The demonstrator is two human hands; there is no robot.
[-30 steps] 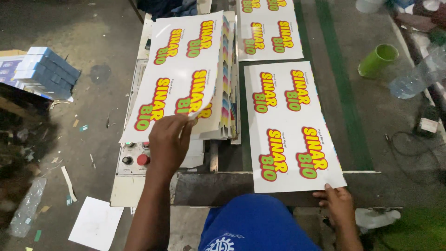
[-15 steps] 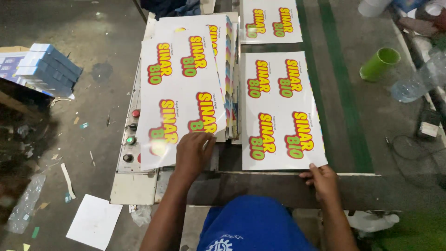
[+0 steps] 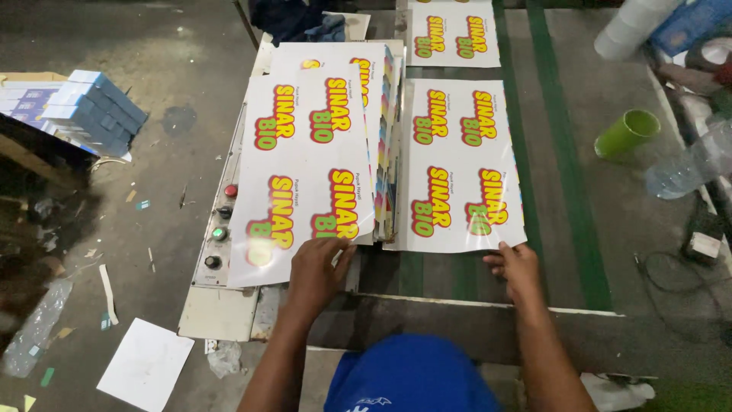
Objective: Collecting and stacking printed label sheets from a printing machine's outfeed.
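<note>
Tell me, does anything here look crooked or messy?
Yes. The top printed sheet under the left hand lies tilted, overhanging the stack and covering part of the button panel. Paper scraps litter the floor.

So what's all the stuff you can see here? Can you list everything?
top sheet: one, white with red, yellow and green lettering, on the stack at left
stack of sheets: one, colourful edges, under the top sheet
sheets on belt: two, white with the same lettering, one near, one farther up
belt stripes: green, at right
control buttons: several, red, green and dark, left of the stack
cup: one, green, lying at right
blue boxes: one pile, far left
blank paper: one, white, on the floor
left hand: on the top sheet's near edge
right hand: at the near belt sheet's corner
</note>
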